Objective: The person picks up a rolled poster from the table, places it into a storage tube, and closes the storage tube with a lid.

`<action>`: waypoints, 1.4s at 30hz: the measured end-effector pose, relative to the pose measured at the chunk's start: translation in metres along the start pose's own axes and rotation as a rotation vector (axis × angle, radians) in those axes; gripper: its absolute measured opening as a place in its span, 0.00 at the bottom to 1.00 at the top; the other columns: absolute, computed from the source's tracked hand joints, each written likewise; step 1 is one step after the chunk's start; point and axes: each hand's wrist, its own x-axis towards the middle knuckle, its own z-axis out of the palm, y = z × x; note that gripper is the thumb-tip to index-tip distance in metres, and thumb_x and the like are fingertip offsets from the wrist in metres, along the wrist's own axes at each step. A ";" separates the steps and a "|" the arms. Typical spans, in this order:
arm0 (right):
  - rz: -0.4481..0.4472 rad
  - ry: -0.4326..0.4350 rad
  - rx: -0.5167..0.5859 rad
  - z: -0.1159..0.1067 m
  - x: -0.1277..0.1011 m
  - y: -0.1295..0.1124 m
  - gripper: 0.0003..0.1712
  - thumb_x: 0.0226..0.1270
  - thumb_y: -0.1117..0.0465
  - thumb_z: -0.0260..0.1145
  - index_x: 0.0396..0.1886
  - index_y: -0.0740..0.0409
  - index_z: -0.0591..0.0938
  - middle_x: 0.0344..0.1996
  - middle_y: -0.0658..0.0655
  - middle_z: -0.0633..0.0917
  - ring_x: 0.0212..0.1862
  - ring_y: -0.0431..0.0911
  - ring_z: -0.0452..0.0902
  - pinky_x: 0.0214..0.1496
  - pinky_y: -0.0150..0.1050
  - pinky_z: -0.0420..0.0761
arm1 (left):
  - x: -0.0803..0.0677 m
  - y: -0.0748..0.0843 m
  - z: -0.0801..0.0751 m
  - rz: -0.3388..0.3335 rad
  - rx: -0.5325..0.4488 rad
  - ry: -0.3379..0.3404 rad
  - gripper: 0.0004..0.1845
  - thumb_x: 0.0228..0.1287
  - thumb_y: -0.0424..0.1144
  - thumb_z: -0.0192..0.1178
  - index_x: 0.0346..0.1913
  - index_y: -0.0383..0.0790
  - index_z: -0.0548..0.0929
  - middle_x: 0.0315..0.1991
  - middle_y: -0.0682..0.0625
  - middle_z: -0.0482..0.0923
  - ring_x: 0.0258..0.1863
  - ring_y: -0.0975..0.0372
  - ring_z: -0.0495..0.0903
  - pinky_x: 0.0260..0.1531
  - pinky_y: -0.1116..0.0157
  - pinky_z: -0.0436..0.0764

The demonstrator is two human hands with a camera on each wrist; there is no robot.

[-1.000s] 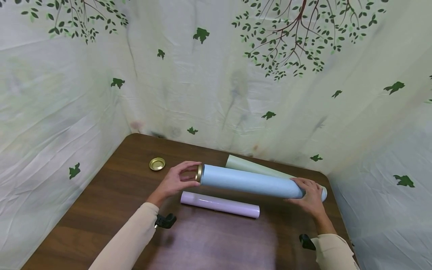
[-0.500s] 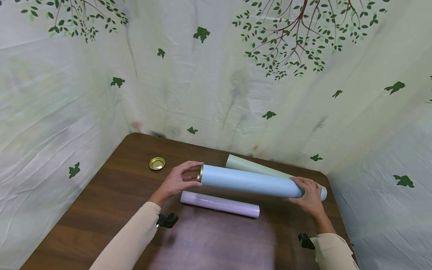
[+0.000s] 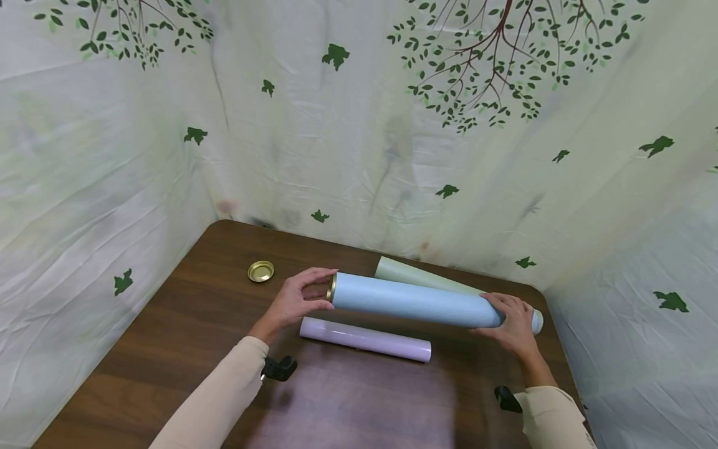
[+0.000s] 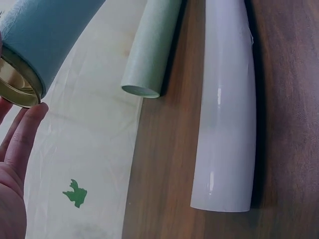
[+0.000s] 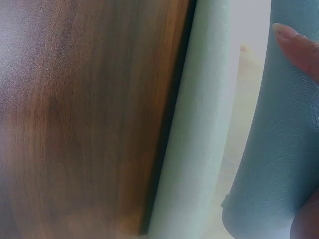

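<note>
Three tubes show on the brown table (image 3: 168, 337), and none of them carries any brand, label or writing that can be read. The blue tube (image 3: 412, 300) is held lengthwise between the two hands, lifted a little above the wood. The left hand (image 3: 294, 300) has its fingers curled round the gold-rimmed end (image 3: 331, 288) of that tube, thumb below and fingers above; from the left wrist camera the gold rim (image 4: 17, 82) sits just beside the fingertips (image 4: 30, 119), though how firmly they pinch it is hard to judge there. The right hand (image 3: 513, 324) wraps the tube's other end, fingers laid over the top. Just in front of the blue tube, toward the person, lies a lilac tube (image 3: 366, 339) flat on the table, apart from both hands. Behind it a pale green tube (image 3: 417, 277) lies against the leaf-printed cloth backdrop (image 3: 359, 125), partly hidden by the blue one. A gold lid (image 3: 260, 271) rests alone on the wood, to the left of the left hand.
</note>
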 end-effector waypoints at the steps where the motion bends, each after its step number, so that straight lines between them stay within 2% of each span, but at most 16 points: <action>1: -0.001 -0.002 0.001 0.000 0.000 0.000 0.44 0.27 0.62 0.86 0.53 0.63 0.81 0.51 0.67 0.79 0.54 0.62 0.65 0.54 0.62 0.51 | 0.000 0.000 0.000 -0.002 0.005 0.004 0.36 0.45 0.21 0.71 0.62 0.27 0.73 0.57 0.34 0.71 0.53 0.37 0.76 0.46 0.57 0.81; 5: -0.010 0.003 0.003 0.000 0.000 0.001 0.44 0.26 0.62 0.87 0.53 0.63 0.81 0.50 0.66 0.80 0.54 0.62 0.65 0.53 0.61 0.51 | -0.001 -0.001 0.000 -0.002 0.041 0.017 0.36 0.44 0.23 0.72 0.61 0.28 0.74 0.54 0.35 0.73 0.51 0.39 0.78 0.43 0.60 0.82; 8: -0.023 0.014 0.002 0.000 0.001 0.002 0.45 0.24 0.62 0.87 0.53 0.63 0.82 0.50 0.66 0.80 0.53 0.62 0.66 0.52 0.60 0.52 | -0.001 -0.001 0.001 0.020 0.064 0.024 0.36 0.44 0.23 0.72 0.61 0.27 0.74 0.53 0.34 0.73 0.50 0.40 0.79 0.43 0.59 0.82; 20: 0.002 -0.002 0.004 0.001 0.001 0.002 0.46 0.24 0.61 0.87 0.53 0.64 0.82 0.51 0.68 0.80 0.54 0.62 0.66 0.53 0.61 0.52 | 0.000 -0.002 0.002 0.048 0.056 0.007 0.37 0.45 0.24 0.71 0.62 0.24 0.72 0.53 0.32 0.73 0.51 0.41 0.78 0.44 0.60 0.81; 24: 0.011 -0.014 0.001 0.000 0.001 0.000 0.45 0.25 0.61 0.87 0.53 0.64 0.82 0.51 0.69 0.80 0.54 0.62 0.66 0.53 0.60 0.52 | -0.001 -0.003 0.003 0.059 0.042 -0.001 0.37 0.46 0.23 0.70 0.63 0.24 0.71 0.54 0.32 0.72 0.52 0.47 0.78 0.46 0.58 0.81; 27: 0.013 -0.023 0.003 -0.001 0.001 0.000 0.44 0.25 0.61 0.87 0.52 0.65 0.82 0.51 0.69 0.80 0.54 0.62 0.67 0.53 0.60 0.53 | -0.001 -0.005 0.003 0.057 0.053 -0.008 0.36 0.47 0.24 0.70 0.63 0.24 0.71 0.55 0.33 0.71 0.53 0.56 0.77 0.48 0.54 0.79; 29: -0.002 -0.029 -0.001 0.000 0.001 -0.001 0.44 0.25 0.61 0.87 0.52 0.65 0.82 0.51 0.70 0.80 0.54 0.62 0.68 0.53 0.59 0.54 | -0.001 -0.005 0.002 0.059 0.063 -0.005 0.36 0.47 0.25 0.70 0.63 0.25 0.71 0.55 0.34 0.71 0.53 0.58 0.77 0.48 0.51 0.78; 34: -0.060 -0.025 -0.011 0.001 0.004 -0.001 0.44 0.24 0.62 0.87 0.51 0.65 0.82 0.50 0.68 0.81 0.52 0.61 0.70 0.53 0.58 0.56 | -0.002 -0.004 -0.002 0.074 0.068 -0.001 0.36 0.48 0.24 0.70 0.64 0.26 0.71 0.54 0.34 0.71 0.54 0.46 0.76 0.47 0.48 0.77; 38: -0.061 -0.042 -0.009 0.002 0.003 0.000 0.44 0.25 0.62 0.87 0.51 0.64 0.82 0.50 0.68 0.81 0.52 0.62 0.71 0.53 0.60 0.58 | -0.003 -0.001 -0.003 0.043 0.071 -0.009 0.36 0.47 0.24 0.70 0.64 0.26 0.71 0.55 0.34 0.71 0.54 0.39 0.75 0.47 0.53 0.79; 42: -0.067 -0.058 -0.021 0.004 0.002 0.003 0.43 0.25 0.61 0.87 0.51 0.63 0.82 0.49 0.66 0.81 0.51 0.62 0.74 0.53 0.60 0.61 | -0.003 -0.003 -0.003 0.021 0.051 -0.009 0.36 0.47 0.23 0.70 0.64 0.26 0.71 0.55 0.33 0.71 0.54 0.37 0.74 0.47 0.57 0.80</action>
